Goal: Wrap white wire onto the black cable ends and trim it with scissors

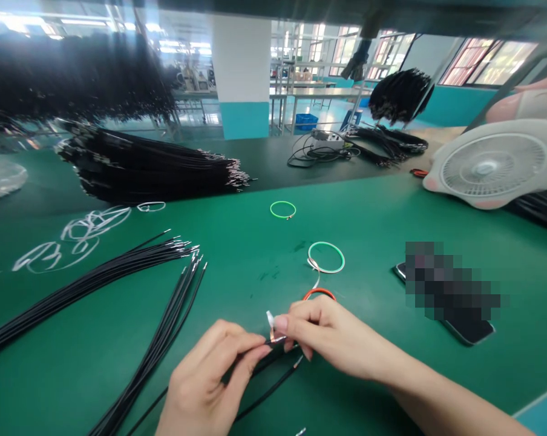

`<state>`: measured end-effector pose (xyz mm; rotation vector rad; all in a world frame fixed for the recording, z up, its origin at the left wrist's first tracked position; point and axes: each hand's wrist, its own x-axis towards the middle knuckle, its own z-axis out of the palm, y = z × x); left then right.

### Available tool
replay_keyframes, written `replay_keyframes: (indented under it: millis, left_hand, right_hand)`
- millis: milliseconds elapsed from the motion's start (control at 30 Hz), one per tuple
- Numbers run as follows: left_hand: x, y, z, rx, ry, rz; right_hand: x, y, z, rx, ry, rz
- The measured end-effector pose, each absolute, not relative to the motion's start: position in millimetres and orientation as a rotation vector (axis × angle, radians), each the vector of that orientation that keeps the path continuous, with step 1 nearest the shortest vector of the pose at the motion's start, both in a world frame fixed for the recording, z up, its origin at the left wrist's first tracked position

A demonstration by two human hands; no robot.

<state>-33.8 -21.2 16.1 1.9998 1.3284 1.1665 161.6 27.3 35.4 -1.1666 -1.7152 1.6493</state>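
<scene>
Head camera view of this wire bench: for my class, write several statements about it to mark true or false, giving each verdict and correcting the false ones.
1. The left hand pinches a black wire near its metal tip. True.
2. The right hand is holding a phone. False: the phone lies on the green mat, off to the right, and the right hand is at the wire's tip.
3. An orange-red wire loop lies just beyond the right hand. True.
4. The loose black wires at left sit in a blue crate. False: they lie on the mat; the blue crate stands far back.
5. A white fan stands at the far right. True.
</scene>
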Motion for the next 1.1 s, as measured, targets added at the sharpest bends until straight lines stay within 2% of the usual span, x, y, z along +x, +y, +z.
replay_keyframes:
  millis: [133, 267, 767, 1100]
  left_hand:
    - [-34, -21, 15, 2.117, 1.267, 1.119]
    - [-34, -21, 13, 2.223, 1.242, 1.051]
    - [-31, -29, 1, 2.198, 1.262, 0.927]
    - [-26, -23, 0, 2.106, 1.29, 1.002]
  right_hand:
    - [156, 28, 30, -1.133, -1.553, 1.818]
    - [155, 28, 27, -1.114, -1.456, 1.841]
    - [156, 25, 17, -1.053, -1.844, 1.411]
    - [169, 41, 28, -0.95, -1.994, 1.53]
